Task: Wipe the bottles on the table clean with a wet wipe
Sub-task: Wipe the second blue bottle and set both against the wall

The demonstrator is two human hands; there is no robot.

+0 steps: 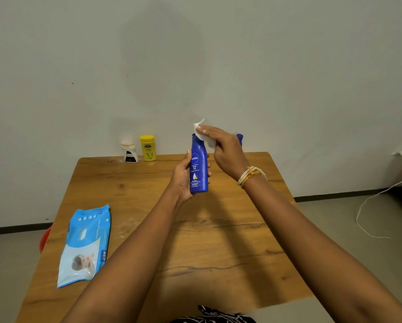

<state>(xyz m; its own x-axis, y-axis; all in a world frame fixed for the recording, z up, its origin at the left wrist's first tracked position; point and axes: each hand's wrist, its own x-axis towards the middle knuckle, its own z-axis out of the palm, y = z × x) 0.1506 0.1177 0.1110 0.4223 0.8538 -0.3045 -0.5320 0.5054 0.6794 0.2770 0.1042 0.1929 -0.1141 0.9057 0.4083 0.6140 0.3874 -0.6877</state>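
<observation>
Wipe pack (pixel 84 245) lies flat at left of tabletop (pixel 218 229). Two small bottles (pixel 139 149) stand at the far edge, unobstructed. Left hand (pixel 183 176) grips blue bottle (pixel 199 169) upright above the tabletop, presumably exposing its neck; right hand (pixel 223 148) pinches wipe (pixel 203 135) against the cap. Another blue cap (pixel 239 138) shows behind.

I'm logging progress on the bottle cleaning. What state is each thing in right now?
Blue lotion bottle: upright, lifted off the table, gripped by the left hand.
Wet wipe: pressed on the bottle's top by the right hand.
Yellow bottle: standing, capped, untouched.
White bottle: standing, untouched.
Wipes pack: lying flat on the table.
</observation>
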